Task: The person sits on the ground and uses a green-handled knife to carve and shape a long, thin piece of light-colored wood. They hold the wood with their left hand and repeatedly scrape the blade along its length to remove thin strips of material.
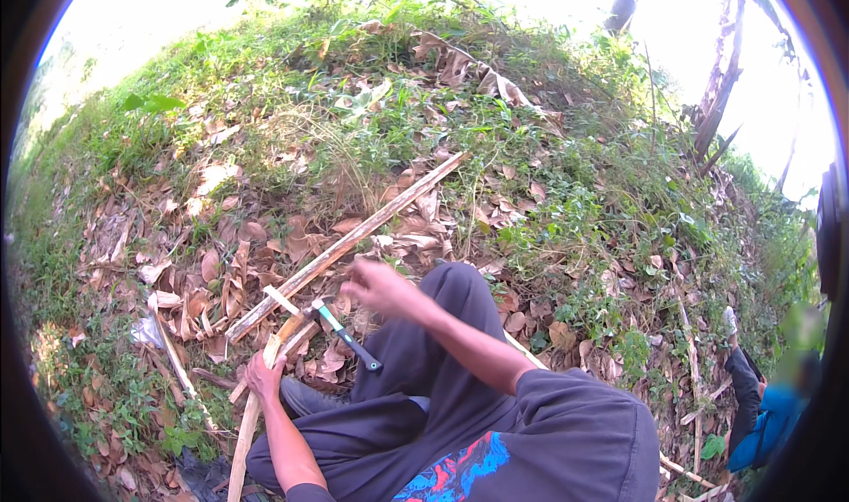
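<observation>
My left hand (263, 375) is wrapped round a pale wooden stick (243, 449) that slants up from the lower edge beside my left leg. At the stick's upper end are a short, light piece of wood (281, 300) and another stub of wood; how they join cannot be made out. A hammer (347, 332) with a green and black handle rests between this wood and my shin, its head close to the stick's end. My right hand (378, 287) is in the air by my raised knee, above the hammer, touching nothing I can see. Motion smears its fingers.
A long split wooden pole (354, 238) lies across dry leaves ahead. Another thin stick (181, 365) is at the left, near a crumpled plastic scrap (148, 331). A person in blue (768, 422) is at the right edge, near more sticks (692, 360). Weeds cover the rising slope.
</observation>
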`<state>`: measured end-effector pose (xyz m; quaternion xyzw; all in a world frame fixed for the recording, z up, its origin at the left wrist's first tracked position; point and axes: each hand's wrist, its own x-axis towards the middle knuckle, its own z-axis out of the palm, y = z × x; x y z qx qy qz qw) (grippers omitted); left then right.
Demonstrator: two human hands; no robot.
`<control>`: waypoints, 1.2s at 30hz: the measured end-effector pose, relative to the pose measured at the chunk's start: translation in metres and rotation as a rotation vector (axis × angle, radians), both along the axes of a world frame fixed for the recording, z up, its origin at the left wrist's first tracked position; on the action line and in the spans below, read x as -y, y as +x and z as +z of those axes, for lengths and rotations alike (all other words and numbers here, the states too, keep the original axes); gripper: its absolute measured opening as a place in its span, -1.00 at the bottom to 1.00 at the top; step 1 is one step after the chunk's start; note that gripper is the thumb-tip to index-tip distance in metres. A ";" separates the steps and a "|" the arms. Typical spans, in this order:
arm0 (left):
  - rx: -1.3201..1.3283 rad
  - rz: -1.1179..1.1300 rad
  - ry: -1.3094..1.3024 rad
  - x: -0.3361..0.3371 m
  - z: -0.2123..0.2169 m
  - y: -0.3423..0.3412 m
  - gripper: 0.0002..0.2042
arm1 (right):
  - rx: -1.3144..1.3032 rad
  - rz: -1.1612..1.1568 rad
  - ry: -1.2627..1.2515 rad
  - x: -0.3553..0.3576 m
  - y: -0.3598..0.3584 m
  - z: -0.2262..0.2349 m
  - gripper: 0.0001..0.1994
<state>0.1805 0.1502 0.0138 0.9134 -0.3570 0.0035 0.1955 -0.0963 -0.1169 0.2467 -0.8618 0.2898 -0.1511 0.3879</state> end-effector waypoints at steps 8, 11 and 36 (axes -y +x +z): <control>-0.046 -0.009 0.029 0.009 0.003 -0.005 -0.40 | 0.895 -0.904 0.144 0.095 -0.125 0.068 -0.33; -0.096 0.004 0.059 0.009 0.009 -0.006 -0.40 | 0.853 -0.926 0.070 0.077 -0.098 0.072 -0.24; -0.086 0.055 0.025 0.008 -0.010 0.014 -0.59 | -0.238 -0.100 0.729 -0.053 0.060 -0.193 -0.84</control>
